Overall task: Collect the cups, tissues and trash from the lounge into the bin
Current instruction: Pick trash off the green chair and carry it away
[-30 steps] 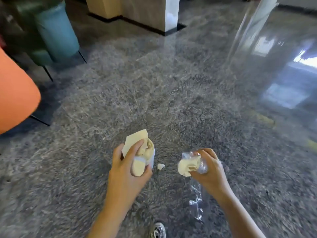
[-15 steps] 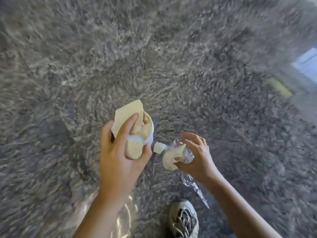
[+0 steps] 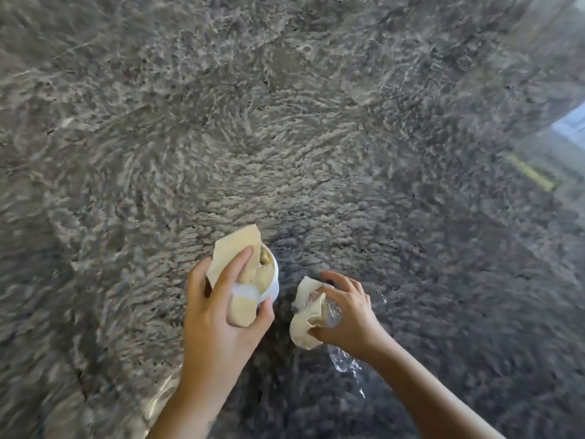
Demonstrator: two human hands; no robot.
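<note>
Cup (image 3: 271,282), white and stuffed with beige tissues (image 3: 235,253), is gripped by the left hand (image 3: 218,321) above the speckled grey floor (image 3: 285,122). Just beside it, a crumpled tissue (image 3: 304,327) and clear plastic wrap (image 3: 345,362) are pinched in the right hand (image 3: 351,315) with curled fingers.

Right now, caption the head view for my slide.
Left hand grips a tissue-stuffed cup; right hand holds crumpled tissue and plastic wrap over stone floor.

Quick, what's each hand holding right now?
Left hand: closed around a white cup stuffed with tissues.
Right hand: closed on a crumpled tissue and clear plastic wrap.
</note>
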